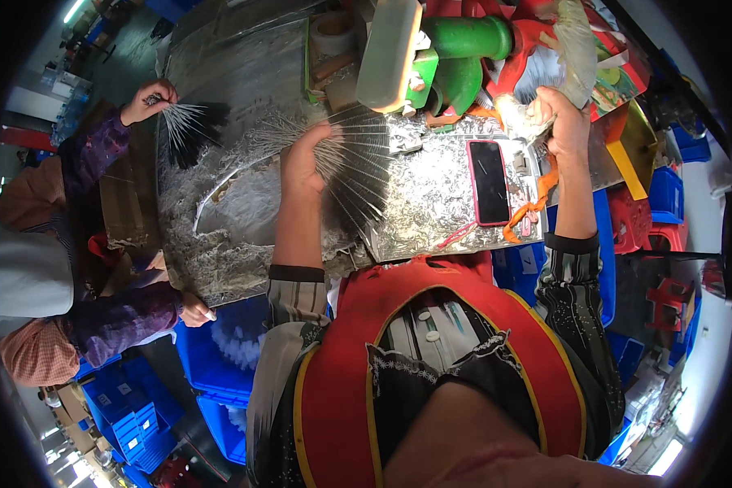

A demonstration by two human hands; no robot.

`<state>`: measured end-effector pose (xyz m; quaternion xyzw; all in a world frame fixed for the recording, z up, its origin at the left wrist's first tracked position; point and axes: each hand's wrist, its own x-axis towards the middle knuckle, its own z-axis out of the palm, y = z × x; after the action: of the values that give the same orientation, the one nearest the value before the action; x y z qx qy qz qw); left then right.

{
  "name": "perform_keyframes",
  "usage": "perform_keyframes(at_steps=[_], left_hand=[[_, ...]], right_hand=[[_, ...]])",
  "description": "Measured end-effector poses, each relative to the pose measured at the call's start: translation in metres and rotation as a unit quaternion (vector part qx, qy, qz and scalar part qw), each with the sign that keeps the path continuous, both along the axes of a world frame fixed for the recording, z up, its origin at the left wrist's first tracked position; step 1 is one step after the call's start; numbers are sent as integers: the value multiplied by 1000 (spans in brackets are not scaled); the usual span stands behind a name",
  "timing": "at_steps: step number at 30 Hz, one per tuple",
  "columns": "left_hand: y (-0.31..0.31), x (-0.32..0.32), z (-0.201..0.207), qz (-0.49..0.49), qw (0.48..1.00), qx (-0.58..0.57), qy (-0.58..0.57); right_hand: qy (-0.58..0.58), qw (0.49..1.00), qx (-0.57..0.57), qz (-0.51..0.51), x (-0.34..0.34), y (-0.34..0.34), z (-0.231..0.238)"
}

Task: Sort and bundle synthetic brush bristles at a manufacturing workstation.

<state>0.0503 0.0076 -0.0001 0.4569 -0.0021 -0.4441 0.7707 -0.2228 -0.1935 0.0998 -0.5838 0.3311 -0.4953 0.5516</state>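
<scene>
My left hand [302, 167] is closed round a fanned bundle of thin wire-like rods [354, 154], silvery near the grip and dark toward the spread ends. It is above the worktable, left of the brightly lit patch. Over on the right, my right hand [568, 122] has its fingers curled in beside crumpled pale plastic [529, 118]. Glare hides what those fingers hold. A phone in a pink-red case [489, 183] lies on the foil-like surface [423, 203] between my hands. Just beyond is a green machine [464, 49] with a pale lamp-like housing [389, 53].
At the left, a co-worker's hand [156, 96] holds a similar rod bundle [189, 130]; their other hand [195, 311] is at the table's edge. Orange cloth strips [548, 191] lie near the phone. Blue bins [207, 358] stand below the worktable [220, 73], with red stools [669, 302] to the right.
</scene>
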Motion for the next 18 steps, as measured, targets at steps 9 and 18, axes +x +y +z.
perform_keyframes(at_steps=[9,18], left_hand=[[1,-9,-5,58,996,-68,6],[-7,2,-7,34,998,-39,19]], right_hand=[[81,991,77,74,-6,-10,42],[79,989,76,95,-11,-19,24]])
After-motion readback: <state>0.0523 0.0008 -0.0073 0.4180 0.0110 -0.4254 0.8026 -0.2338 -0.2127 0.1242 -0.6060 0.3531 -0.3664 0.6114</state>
